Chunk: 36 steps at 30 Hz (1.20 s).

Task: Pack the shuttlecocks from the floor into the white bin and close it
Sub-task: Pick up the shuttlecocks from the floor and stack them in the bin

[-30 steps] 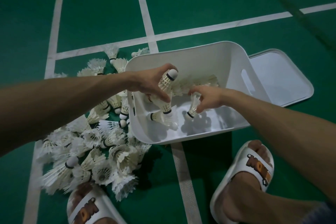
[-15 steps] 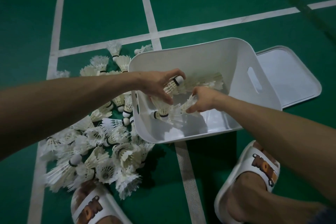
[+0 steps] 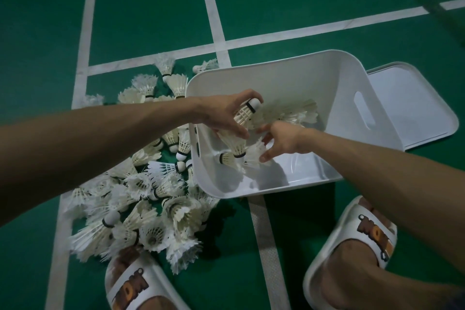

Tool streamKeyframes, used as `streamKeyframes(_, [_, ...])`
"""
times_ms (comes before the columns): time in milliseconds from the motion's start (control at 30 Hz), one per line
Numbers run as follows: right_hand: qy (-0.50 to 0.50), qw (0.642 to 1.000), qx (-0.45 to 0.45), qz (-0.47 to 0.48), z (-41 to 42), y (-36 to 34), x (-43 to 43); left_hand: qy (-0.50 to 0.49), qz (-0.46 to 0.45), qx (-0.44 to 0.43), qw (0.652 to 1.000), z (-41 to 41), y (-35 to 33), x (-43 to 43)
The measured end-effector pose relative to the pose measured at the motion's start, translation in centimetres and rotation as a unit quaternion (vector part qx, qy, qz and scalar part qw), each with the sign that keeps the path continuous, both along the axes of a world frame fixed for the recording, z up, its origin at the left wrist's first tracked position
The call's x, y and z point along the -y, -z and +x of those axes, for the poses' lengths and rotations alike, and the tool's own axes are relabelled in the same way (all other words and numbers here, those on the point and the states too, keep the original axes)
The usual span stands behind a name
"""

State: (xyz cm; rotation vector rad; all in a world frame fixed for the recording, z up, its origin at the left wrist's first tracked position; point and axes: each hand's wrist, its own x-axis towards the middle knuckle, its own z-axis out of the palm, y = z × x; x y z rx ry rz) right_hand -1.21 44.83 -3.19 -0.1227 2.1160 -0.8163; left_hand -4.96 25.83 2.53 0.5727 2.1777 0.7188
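Over the white plastic bin [image 3: 289, 80], left hand [image 3: 221, 116] clamps stacked white feather shuttlecocks [image 3: 244, 115], right hand [image 3: 283, 141] pinches a single shuttlecock [image 3: 255, 155]; next probably means releasing both.

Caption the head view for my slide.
Left hand grips shuttlecocks over the white bin, right hand touching feathers beside it; floor pile waits, lid lies alongside.

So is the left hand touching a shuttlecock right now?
Touching. The head view shows the left hand gripping a shuttlecock, its cork poking out, over the white bin.
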Motion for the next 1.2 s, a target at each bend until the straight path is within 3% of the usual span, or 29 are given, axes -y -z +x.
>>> streamKeyframes(167, [0.02,1.0,0.019,-0.006,-0.5,-2.5,-1.9,-0.072,0.054,0.046,0.995,-0.1,-0.6,-0.2])
streamKeyframes(433, [0.125,0.97,0.023,-0.206,-0.2,-7.3,-2.9,-0.163,0.139,0.054,0.975,1.3,-1.2,-3.6])
streamKeyframes(567, [0.06,0.988,-0.061,-0.129,0.6,-7.2,-2.3,-0.169,0.155,0.077,0.97,2.0,-1.1,-4.7])
streamKeyframes(667, [0.05,0.993,-0.031,-0.102,0.4,-7.0,-3.4,-0.17,0.152,0.096,0.969,2.1,-1.1,-4.4])
streamKeyframes(833, [0.049,0.998,-0.038,-0.029,0.1,-5.2,-6.6,-0.105,0.058,0.068,0.99,1.5,-0.5,-3.1])
streamKeyframes(1200, [-0.025,0.994,-0.088,0.059,-0.3,-2.9,-6.5,-0.009,-0.048,0.061,0.997,1.7,1.5,-2.4])
